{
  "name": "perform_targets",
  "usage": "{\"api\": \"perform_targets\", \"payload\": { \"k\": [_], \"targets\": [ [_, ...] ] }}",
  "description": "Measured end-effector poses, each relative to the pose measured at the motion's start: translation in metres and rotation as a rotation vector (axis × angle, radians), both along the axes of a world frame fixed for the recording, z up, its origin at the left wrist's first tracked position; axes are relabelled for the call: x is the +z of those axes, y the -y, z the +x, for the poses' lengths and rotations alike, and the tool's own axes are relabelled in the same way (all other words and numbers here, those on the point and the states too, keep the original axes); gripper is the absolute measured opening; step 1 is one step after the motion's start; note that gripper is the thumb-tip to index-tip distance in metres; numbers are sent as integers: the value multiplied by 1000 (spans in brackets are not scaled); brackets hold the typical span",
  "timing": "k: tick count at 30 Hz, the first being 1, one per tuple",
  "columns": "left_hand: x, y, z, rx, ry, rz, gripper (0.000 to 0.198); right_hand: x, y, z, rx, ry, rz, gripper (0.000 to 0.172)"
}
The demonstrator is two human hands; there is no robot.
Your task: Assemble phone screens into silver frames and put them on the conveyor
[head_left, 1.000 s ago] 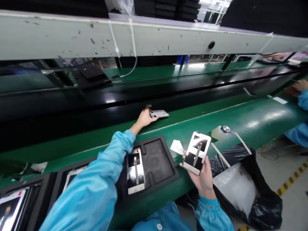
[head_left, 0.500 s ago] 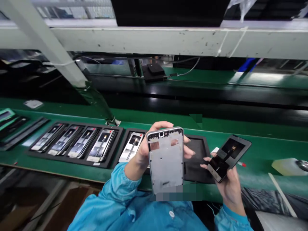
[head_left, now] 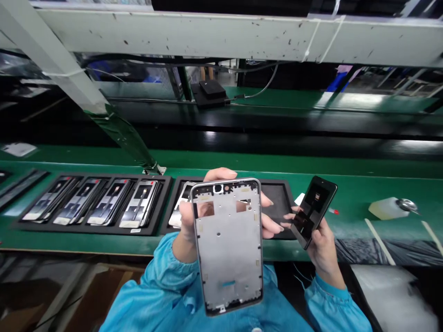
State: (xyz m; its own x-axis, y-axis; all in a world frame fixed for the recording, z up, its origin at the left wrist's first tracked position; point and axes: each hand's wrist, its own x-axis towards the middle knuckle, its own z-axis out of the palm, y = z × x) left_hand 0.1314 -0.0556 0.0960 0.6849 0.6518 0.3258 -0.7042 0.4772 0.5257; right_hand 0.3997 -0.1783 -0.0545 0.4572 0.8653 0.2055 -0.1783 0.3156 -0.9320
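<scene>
Your left hand (head_left: pixel 185 226) holds the frame (head_left: pixel 226 249) upright before your chest, fingers closed around its upper edges; it is grey metal with cutouts. Your right hand (head_left: pixel 321 242) grips a dark screen (head_left: pixel 313 207) just beside. Below, the green table (head_left: pixel 363 193) carries black trays (head_left: pixel 86 229) of screens, under a white beam (head_left: pixel 207 34).

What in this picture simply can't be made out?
Head view: most of the left hand is hidden behind the phone frame it holds.
Head view: the near tray is largely covered by that frame, so its contents cannot be counted.
Head view: the screen panel has its lower end partly covered by the right hand.
Head view: the pale mass at lower right is too blurred to identify.
</scene>
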Motion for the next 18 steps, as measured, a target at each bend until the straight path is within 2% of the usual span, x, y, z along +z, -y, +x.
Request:
{"api": "perform_targets", "payload": {
  "k": [2,3,7,11,13,16,18],
  "targets": [
    [4,2,2,-4,86,90,51,0,3,0,-6,29,-1,55],
    [5,3,2,-1,103,112,48,0,4,0,-9,46,-5,56],
    [6,3,4,21,59,104,50,0,6,0,-25,97,-4,57],
    [6,-5,10,-11,94,125,47,3,7,-1,-10,136,-2,57],
    [11,-10,15,69,85,105,52,7,8,-1,-5,162,-15,58],
    [22,-21,20,298,-34,-7,73,18,9,-1,-1,216,-24,61],
    [29,-29,20,384,-103,-65,78,28,9,-1,22,251,-28,63]
  ]
}}
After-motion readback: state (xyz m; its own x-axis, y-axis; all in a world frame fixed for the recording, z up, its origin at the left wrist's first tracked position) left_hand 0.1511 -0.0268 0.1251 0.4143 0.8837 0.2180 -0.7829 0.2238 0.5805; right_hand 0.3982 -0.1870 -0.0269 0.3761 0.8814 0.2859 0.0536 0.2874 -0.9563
